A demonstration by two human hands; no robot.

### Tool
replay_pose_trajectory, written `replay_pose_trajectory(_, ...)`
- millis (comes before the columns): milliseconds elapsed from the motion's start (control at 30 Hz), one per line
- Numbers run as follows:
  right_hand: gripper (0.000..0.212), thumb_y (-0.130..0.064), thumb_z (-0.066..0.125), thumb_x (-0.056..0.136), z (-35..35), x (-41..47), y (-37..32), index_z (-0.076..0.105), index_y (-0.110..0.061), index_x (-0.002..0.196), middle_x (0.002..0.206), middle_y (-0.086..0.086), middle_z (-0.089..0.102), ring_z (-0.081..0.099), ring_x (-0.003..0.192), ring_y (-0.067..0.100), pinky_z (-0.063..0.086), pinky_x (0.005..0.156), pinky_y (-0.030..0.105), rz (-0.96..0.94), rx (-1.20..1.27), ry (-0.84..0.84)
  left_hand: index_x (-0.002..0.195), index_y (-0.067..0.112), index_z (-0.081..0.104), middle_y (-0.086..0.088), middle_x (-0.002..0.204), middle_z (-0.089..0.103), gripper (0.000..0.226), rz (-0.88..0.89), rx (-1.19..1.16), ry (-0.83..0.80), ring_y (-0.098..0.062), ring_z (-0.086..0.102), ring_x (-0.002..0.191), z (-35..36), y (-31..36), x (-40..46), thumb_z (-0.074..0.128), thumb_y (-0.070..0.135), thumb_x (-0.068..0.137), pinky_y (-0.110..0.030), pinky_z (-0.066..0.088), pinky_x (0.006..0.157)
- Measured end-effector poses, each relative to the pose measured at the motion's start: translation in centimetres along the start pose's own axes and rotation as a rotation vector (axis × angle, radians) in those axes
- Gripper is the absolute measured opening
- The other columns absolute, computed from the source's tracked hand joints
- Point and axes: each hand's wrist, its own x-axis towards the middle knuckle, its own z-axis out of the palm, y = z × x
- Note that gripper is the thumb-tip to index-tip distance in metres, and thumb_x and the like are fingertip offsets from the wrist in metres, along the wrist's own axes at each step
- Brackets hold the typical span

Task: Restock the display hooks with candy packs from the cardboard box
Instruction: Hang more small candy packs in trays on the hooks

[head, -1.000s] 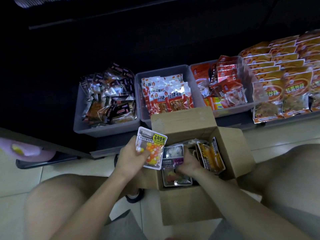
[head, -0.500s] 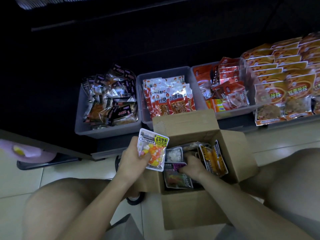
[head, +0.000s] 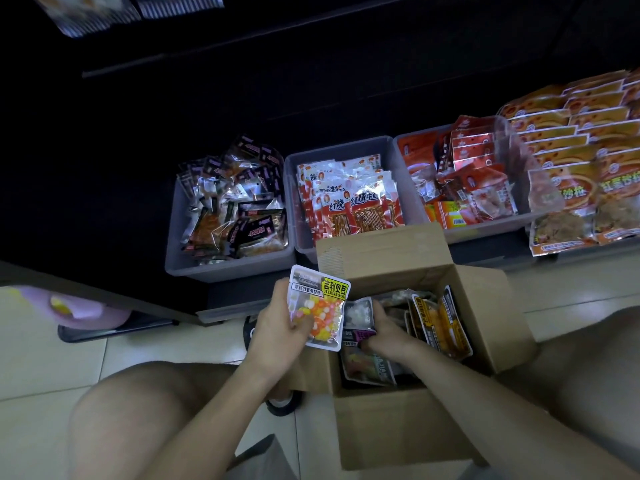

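An open cardboard box [head: 388,427] stands on the floor between my knees, with several candy packs inside. My left hand [head: 277,330] holds a white candy pack [head: 320,306] with orange and yellow sweets and a yellow label, just left of the box's rim. My right hand [head: 386,330] is inside the box, its fingers curled round a pack with a purple label [head: 358,320]. Orange-and-black packs [head: 438,323] stand upright at the right side of the box. The display hooks are out of view.
Three grey bins [head: 228,268] of snack packs line the low shelf ahead, and rows of orange packs [head: 581,161] lie at the right. A pink object [head: 79,306] sits at the left on a dark ledge. Pale floor tiles [head: 41,393] surround the box.
My right hand has shifted slightly among the packs in the box, lifting the purple-labelled pack a little. My left hand keeps the white pack in the same place.
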Motion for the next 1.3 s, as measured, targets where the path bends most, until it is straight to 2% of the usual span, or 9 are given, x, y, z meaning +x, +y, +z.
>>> replay_pose_trajectory(100,0.070,0.006,0.068,0.088,-0.6,-1.4,-1.4,0.040,-0.039,0.134,0.119,-0.003,0.068,0.065,0.105,0.010,0.057,0.077,0.019,-0.012,0.056,-0.022,0.149,0.040,0.035,0.016,0.122,0.072,0.070,0.020,-0.008,-0.013,-0.005,0.070,0.111,-0.2,0.2,-0.3,0.063,0.003,0.096,-0.038,0.059,0.093)
replay_pose_trajectory(300,0.055,0.015,0.058,0.083,-1.5,-2.8,-1.8,0.057,-0.024,0.123,0.115,0.005,0.072,0.068,0.109,0.022,0.057,0.092,0.040,-0.038,0.134,0.059,0.159,0.050,0.019,0.014,0.135,0.066,0.085,0.108,0.007,-0.002,-0.005,0.068,0.116,-0.5,0.7,-0.2,0.059,0.003,0.100,-0.037,0.058,0.093)
replay_pose_trajectory(467,0.049,0.013,0.063,0.083,-3.2,-5.8,-2.9,0.058,-0.024,0.116,0.114,0.008,0.073,0.068,0.110,0.029,0.052,0.099,0.049,-0.089,0.221,0.111,0.129,0.050,0.064,0.007,0.130,0.059,0.061,0.250,0.038,0.034,-0.005,0.062,0.114,-0.8,0.9,-0.5,0.053,-0.003,0.101,-0.028,0.057,0.091)
replay_pose_trajectory(633,0.049,0.020,0.057,0.087,-5.5,-10.7,-3.9,0.058,-0.015,0.122,0.119,0.016,0.073,0.071,0.111,0.034,0.054,0.097,0.055,-0.153,0.458,0.155,0.116,0.032,0.074,-0.004,0.121,0.061,0.043,0.241,-0.043,0.109,-0.003,0.066,0.096,-1.9,2.6,-1.7,0.056,-0.003,0.099,-0.020,0.056,0.083)
replay_pose_trajectory(733,0.053,0.020,0.056,0.090,-7.2,-13.5,-4.8,0.055,-0.014,0.131,0.126,0.020,0.070,0.071,0.110,0.037,0.057,0.089,0.052,-0.193,0.642,0.183,0.119,0.027,0.073,-0.002,0.124,0.062,0.027,0.260,-0.110,0.113,-0.001,0.064,0.106,-2.6,4.2,-2.7,0.064,0.009,0.101,-0.008,0.050,0.082)
replay_pose_trajectory(933,0.058,0.015,0.058,0.093,-9.0,-18.4,-9.3,0.057,-0.022,0.138,0.127,0.013,0.073,0.073,0.112,0.034,0.063,0.080,0.043,-0.336,0.846,0.104,0.123,0.041,0.070,0.010,0.130,0.063,0.040,0.202,-0.238,-0.034,-0.004,0.062,0.118,-3.2,8.2,-4.4,0.064,0.062,0.089,-0.023,0.051,0.093)
replay_pose_trajectory(1033,0.060,0.015,0.056,0.094,-8.4,-20.0,-12.2,0.057,-0.026,0.138,0.126,0.010,0.074,0.072,0.114,0.031,0.063,0.081,0.041,-0.395,0.790,0.031,0.126,0.035,0.067,0.003,0.130,0.065,0.058,0.156,-0.356,-0.164,-0.003,0.066,0.107,-3.5,10.5,-5.7,0.064,0.071,0.080,-0.011,0.051,0.077)
replay_pose_trajectory(1167,0.058,0.010,0.065,0.092,-7.3,-21.6,-15.4,0.058,-0.029,0.135,0.124,0.005,0.074,0.072,0.113,0.026,0.060,0.083,0.038,-0.485,0.599,0.037,0.128,0.029,0.070,0.001,0.127,0.076,0.051,0.121,-0.543,-0.325,-0.020,0.074,0.114,-4.6,12.1,-6.6,0.075,0.060,0.088,-0.037,0.054,0.102)
replay_pose_trajectory(1300,0.051,-0.019,0.082,0.084,-5.7,-22.2,-18.2,0.060,-0.034,0.128,0.131,-0.003,0.070,0.069,0.117,0.022,0.056,0.099,0.044,-0.525,0.368,0.215,0.125,0.017,0.072,-0.007,0.118,0.079,0.046,0.134,-0.560,-0.291,-0.026,0.077,0.106,-6.2,13.0,-7.1,0.082,0.037,0.085,-0.039,0.056,0.096)
